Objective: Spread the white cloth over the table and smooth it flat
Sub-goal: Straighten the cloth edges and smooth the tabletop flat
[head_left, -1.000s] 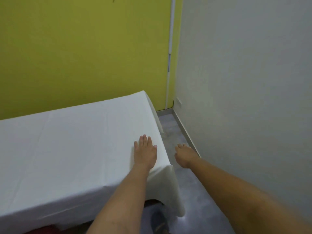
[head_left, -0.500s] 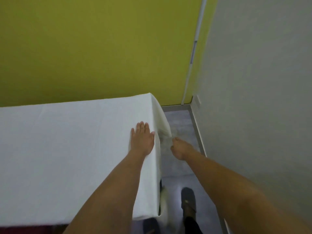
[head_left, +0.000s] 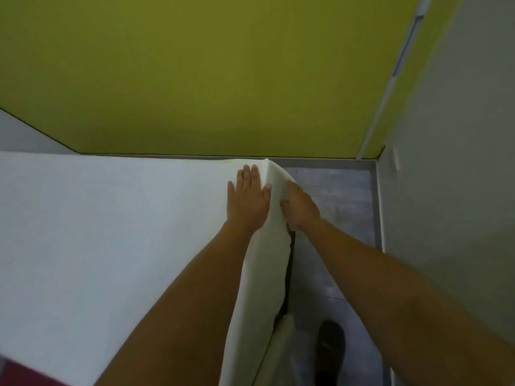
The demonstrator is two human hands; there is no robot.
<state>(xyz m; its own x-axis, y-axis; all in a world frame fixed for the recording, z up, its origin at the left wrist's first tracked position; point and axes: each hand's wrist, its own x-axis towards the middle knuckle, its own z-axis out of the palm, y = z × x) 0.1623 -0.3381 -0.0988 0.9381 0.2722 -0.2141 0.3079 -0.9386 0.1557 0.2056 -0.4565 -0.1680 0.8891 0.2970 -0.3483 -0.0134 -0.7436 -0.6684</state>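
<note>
We see the white cloth [head_left: 97,232] covering the bench, its right edge draped over the side and hanging toward the floor [head_left: 334,196]. The left hand [head_left: 248,203] lies palm-down on the cloth near the far right corner, fingers [head_left: 246,176] extended and slightly spread, flat on the fabric. Just right of these fingers, the right hand [head_left: 301,208] rests against the hanging edge, its fingers curled onto the fabric; we cannot tell whether they pinch it. Beyond the fingertips rises a yellow-green wall [head_left: 223,73]; to the right stands a grey wall [head_left: 459,162]. Below, a dark shoe [head_left: 330,346] stands on the floor.
</note>
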